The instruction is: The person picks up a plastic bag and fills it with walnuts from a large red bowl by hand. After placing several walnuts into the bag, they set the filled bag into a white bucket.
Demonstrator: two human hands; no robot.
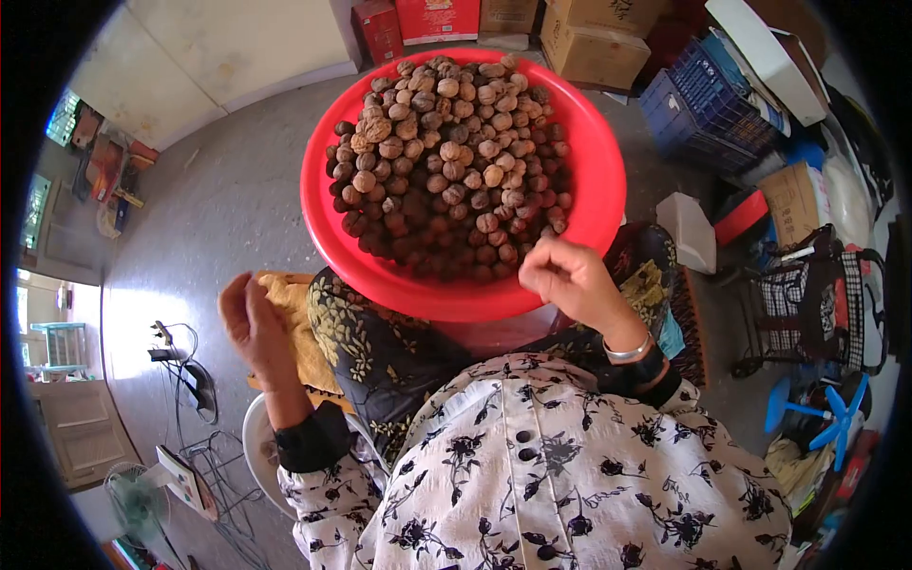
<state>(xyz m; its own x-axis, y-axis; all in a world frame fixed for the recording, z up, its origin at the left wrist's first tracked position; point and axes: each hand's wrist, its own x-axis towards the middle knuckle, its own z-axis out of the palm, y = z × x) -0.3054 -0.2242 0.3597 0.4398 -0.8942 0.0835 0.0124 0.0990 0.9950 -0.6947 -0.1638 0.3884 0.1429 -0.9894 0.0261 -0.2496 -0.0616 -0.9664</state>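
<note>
A big red basin (pixel 602 180) heaped with several brown walnuts (pixel 446 152) rests in front of my lap. My right hand (pixel 568 277) hovers over the basin's near rim, fingers pinched together; whether a walnut sits inside them is hidden. My left hand (pixel 249 323) is out to the left, beside my knee and above a yellow cloth (pixel 290 304), fingers curled toward the thumb with nothing visible in them. A silver bangle (pixel 629 351) circles my right wrist.
Cardboard boxes (pixel 594 38) and red cartons (pixel 437 19) stand behind the basin. A blue crate (pixel 708 104) and bags lie at the right. A fan (pixel 138 499), cables (pixel 190 375) and a white stool edge (pixel 256 446) sit at the lower left on grey concrete floor.
</note>
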